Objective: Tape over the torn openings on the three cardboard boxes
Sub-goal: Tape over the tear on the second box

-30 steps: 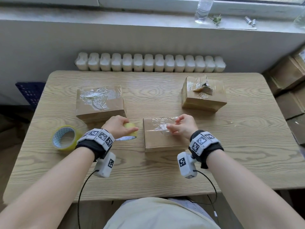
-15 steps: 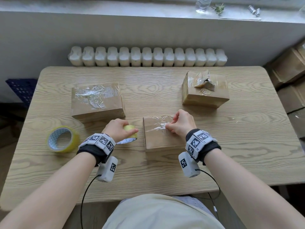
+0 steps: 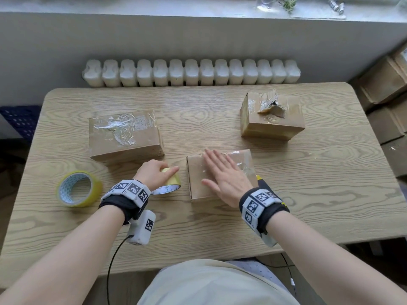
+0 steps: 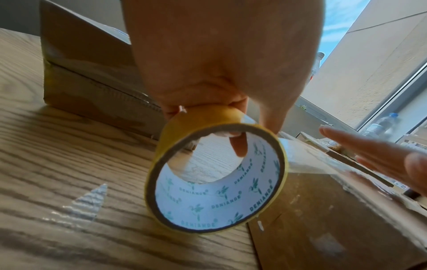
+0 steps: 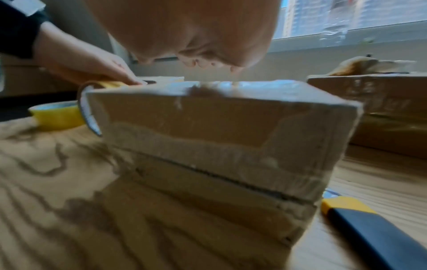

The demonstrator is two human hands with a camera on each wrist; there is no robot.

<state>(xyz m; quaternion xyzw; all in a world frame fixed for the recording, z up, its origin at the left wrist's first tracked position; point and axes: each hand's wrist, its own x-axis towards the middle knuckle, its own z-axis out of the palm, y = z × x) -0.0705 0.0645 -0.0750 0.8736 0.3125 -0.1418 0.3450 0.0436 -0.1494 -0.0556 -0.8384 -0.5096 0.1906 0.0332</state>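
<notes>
Three cardboard boxes stand on the wooden table (image 3: 220, 216). The left box (image 3: 125, 135) has crinkled clear tape over its top. At the far right, another box (image 3: 272, 116) shows a torn, gaping flap. My right hand (image 3: 220, 170) lies flat with straight fingers on the taped top of the middle box (image 3: 198, 181). My left hand (image 3: 158, 172) grips a yellow tape roll (image 4: 217, 175) on edge just left of that box, one finger inside the core. A clear strip runs from the roll onto the box top.
A second yellow tape roll (image 3: 78, 188) lies flat near the table's left side. A yellow and dark utility knife (image 5: 369, 228) lies right of the middle box, by my right wrist. More cardboard boxes (image 3: 387, 84) are stacked off the table's right edge. A radiator (image 3: 191, 72) runs behind.
My right hand went from pinching the tape on the middle box to lying flat with fingers spread over its top. My left hand kept hold of the roll.
</notes>
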